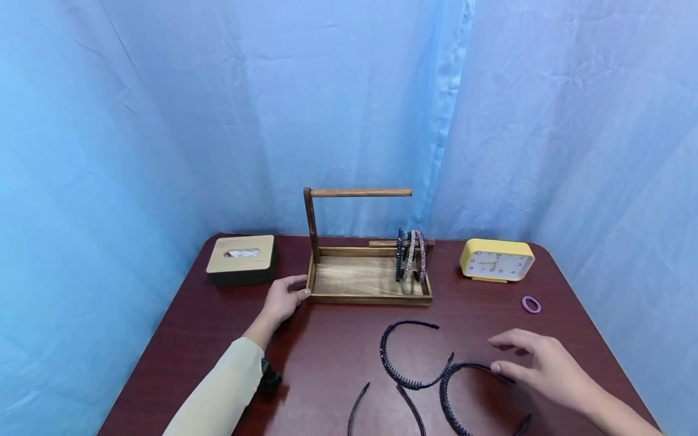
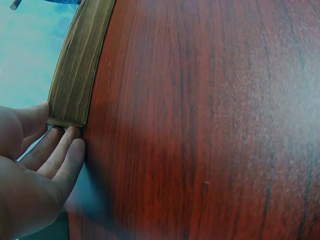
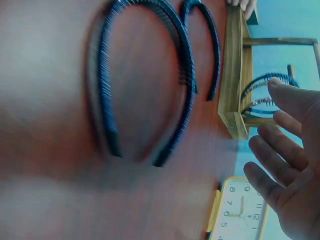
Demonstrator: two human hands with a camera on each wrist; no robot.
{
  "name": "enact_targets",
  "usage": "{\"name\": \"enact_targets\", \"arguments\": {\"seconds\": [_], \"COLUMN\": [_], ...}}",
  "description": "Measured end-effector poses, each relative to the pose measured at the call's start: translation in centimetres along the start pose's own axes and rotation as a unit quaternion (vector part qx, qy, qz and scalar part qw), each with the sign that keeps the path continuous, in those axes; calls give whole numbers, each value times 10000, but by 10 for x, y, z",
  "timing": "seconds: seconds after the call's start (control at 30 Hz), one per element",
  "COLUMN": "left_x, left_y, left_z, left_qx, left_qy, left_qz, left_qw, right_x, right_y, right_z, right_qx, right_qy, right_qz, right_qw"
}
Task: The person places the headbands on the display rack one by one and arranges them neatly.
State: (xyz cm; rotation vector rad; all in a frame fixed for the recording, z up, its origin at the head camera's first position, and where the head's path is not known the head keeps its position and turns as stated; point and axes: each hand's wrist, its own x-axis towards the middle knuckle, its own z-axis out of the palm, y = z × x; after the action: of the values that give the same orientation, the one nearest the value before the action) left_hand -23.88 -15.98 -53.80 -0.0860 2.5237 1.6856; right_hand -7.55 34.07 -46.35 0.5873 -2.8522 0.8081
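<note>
My left hand [image 1: 283, 298] touches the left end of a wooden rack [image 1: 349, 299], its fingertips against the end and the thumb by the front corner. In the left wrist view, fairly straight fingers [image 2: 67, 160] meet the rack's end. My right hand [image 1: 545, 366] holds nothing, its fingers loosely bent over the right side of a black toothed headband [image 1: 446, 396]. Another black headband [image 1: 385, 351] lies beside that one. A thin dark headband [image 1: 411, 407] is cut off at the lower frame edge. Dark, pale and purple headbands [image 1: 422, 257] hang on the rack's short right bar.
A black tissue box [image 1: 240, 277] with a light wooden lid stands at the back left. A yellow alarm clock [image 1: 497, 260] stands at the back right, a purple hair tie [image 1: 531, 304] in front of it. The rack's tall bar [image 1: 362, 192] rises above its tray. Blue curtains [image 1: 338, 109] surround the table.
</note>
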Motion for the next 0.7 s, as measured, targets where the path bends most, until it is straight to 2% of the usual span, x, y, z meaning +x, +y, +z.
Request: {"name": "enact_targets", "arguments": {"seconds": [0.13, 0.23, 0.33, 0.4, 0.47, 0.6, 0.7], "left_x": [0, 0, -1, -1, -1, -1, -1], "left_y": [1, 1, -1, -2, -2, -1, -1], "left_z": [0, -1, -2, -2, -2, -1, 0], "left_qx": [-8, -88, -136, -134, -128, -143, -167], "left_qy": [-4, -9, 11, 17, 11, -24, -33], "left_qz": [-10, -20, -44, -54, -38, 6, -3], "left_qw": [10000, 10000, 9999, 9999, 9999, 9999, 9999], "right_x": [-24, -39, -50, -57, -63, -72, -76], "right_y": [-6, -8, -9, -11, -14, -17, -18], "right_z": [10, 21, 32, 39, 46, 56, 60], "right_qx": [-65, 343, 946, 1137, 1111, 839, 914], "right_qy": [101, -199, -633, -720, -678, -300, -194], "right_qz": [-190, -70, 178, 300, 351, 447, 558], "right_qw": [9997, 9992, 9933, 9904, 9909, 9950, 9941]}}
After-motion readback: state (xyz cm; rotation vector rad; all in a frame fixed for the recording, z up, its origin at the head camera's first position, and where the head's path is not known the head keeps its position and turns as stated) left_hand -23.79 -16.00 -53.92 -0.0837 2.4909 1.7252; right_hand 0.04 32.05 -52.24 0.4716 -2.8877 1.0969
